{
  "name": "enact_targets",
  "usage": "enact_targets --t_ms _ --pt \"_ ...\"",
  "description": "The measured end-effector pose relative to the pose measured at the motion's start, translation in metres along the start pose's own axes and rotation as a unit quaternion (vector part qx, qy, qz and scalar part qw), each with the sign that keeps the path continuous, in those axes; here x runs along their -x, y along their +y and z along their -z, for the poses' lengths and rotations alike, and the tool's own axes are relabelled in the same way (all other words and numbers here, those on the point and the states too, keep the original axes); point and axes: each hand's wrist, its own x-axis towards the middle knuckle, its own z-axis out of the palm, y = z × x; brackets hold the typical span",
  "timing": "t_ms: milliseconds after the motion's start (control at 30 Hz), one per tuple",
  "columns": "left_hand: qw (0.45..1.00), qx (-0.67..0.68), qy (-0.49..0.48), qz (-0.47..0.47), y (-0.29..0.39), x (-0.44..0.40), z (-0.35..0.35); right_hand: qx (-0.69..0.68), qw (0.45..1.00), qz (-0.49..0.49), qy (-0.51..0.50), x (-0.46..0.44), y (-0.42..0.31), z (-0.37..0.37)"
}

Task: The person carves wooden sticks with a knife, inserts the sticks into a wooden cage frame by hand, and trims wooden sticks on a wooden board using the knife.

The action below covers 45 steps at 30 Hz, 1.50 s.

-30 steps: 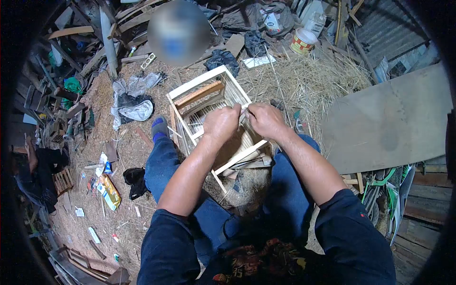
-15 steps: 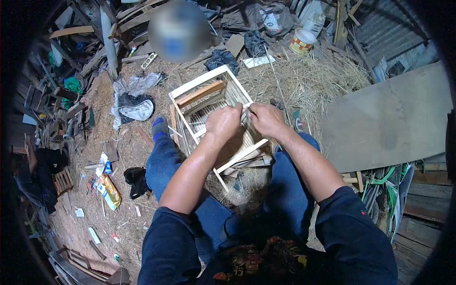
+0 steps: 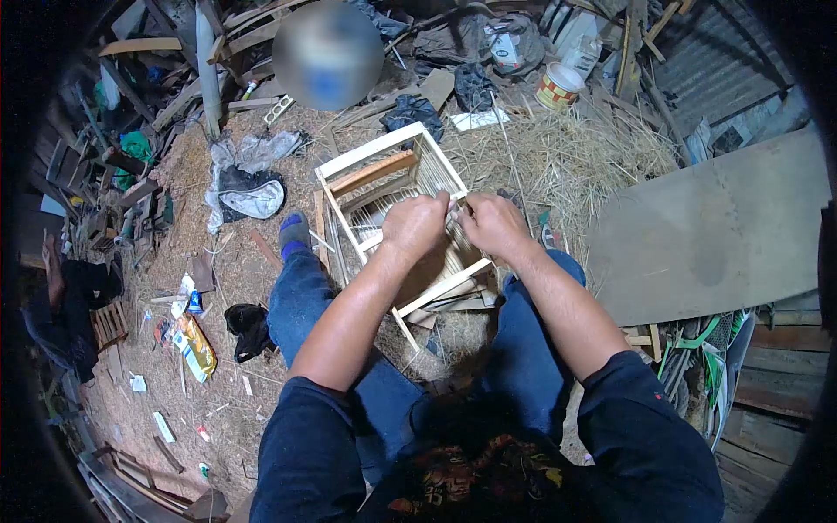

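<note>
A pale wooden cage (image 3: 370, 150) with thin, closely spaced bars stands between my knees, its open frame facing up. My left hand (image 3: 417, 225) is closed over the middle crossbar, thumb and fingers pinched near its right end. Close beside it, my right hand (image 3: 495, 228) is also closed, fingertips pressed together at the cage's right side. The fingers hide whatever small thing they pinch. An orange-brown wooden slat (image 3: 375, 172) spans the upper part of the cage.
Straw and wood scraps litter the ground. A large board (image 3: 706, 231) lies to the right, and a bucket (image 3: 560, 85) stands behind. Left are a black cloth (image 3: 249, 331) and a yellow packet (image 3: 197, 349). Another person (image 3: 65, 296) sits at far left; a blurred patch covers the top.
My hands stay closed at the same spot on the cage, with the right hand turned slightly. The view has shifted a little, and the cage appears almost unmoved.
</note>
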Motion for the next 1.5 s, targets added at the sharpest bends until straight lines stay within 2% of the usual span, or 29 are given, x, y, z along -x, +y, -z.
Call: enact_targets --t_ms 333,533,1167,1500 --pt "1.0 0.007 0.006 -0.007 -0.006 0.0 -0.001 0.03 0.999 0.002 0.039 -0.012 -0.009 -0.01" --pt "1.0 0.014 -0.012 0.019 -0.003 0.0 -0.002 0.021 0.999 0.018 0.034 -0.011 -0.002 -0.013" --pt "0.999 -0.011 -0.035 0.013 0.001 0.001 0.003 0.002 1.0 0.02 0.018 -0.007 0.011 -0.019" --pt "1.0 0.011 -0.004 0.028 -0.005 -0.001 -0.004 0.011 1.0 0.022 0.001 0.009 0.002 -0.007"
